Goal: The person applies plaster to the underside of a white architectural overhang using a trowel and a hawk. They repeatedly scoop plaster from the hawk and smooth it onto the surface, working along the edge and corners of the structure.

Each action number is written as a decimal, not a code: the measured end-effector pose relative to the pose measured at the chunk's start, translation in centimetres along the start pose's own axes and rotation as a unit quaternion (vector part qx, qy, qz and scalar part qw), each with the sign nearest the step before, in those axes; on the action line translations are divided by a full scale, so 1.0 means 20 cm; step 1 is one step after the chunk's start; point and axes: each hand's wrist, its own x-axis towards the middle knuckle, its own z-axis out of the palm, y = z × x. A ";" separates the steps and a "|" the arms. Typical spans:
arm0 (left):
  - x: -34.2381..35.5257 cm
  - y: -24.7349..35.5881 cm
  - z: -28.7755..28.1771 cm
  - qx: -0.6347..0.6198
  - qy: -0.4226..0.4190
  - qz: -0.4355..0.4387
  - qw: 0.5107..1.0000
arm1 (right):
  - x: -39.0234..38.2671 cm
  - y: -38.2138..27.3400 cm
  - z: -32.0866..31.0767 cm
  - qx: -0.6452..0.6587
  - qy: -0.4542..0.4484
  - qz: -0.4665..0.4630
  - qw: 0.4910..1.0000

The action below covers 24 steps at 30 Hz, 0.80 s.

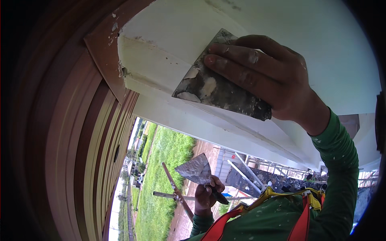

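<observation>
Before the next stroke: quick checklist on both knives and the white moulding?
1. Right hand grip on the wide putty knife: ok, fingers pressed flat on the blade.
2. Blade against the white moulding: ok, edge lies on the surface.
3. Putty on the wide blade: ok, pale patches show.
4. Left hand holds the small putty knife: ok, held by its handle, clear of the wall.
5. Putty on the small knife: cannot tell.
6. Red harness straps: cannot tell whether clipped.

The right hand [265, 80] is raised overhead with fingers pressed flat; the left hand [207, 195] hangs low, fist closed.
</observation>
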 end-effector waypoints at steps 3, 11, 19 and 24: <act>-0.03 0.02 -0.05 0.011 0.017 0.022 1.000 | 0.11 0.07 0.07 -0.014 0.023 -0.032 0.999; -0.06 0.06 -0.07 0.017 0.045 0.043 0.998 | -0.02 0.01 0.04 -0.006 0.006 -0.002 1.000; -0.07 0.03 -0.06 0.010 0.022 0.035 0.999 | 0.13 0.06 0.09 -0.054 0.002 -0.015 0.998; -0.09 -0.02 -0.08 0.000 0.017 0.035 0.999 | 0.01 0.01 0.05 -0.041 -0.008 -0.007 0.999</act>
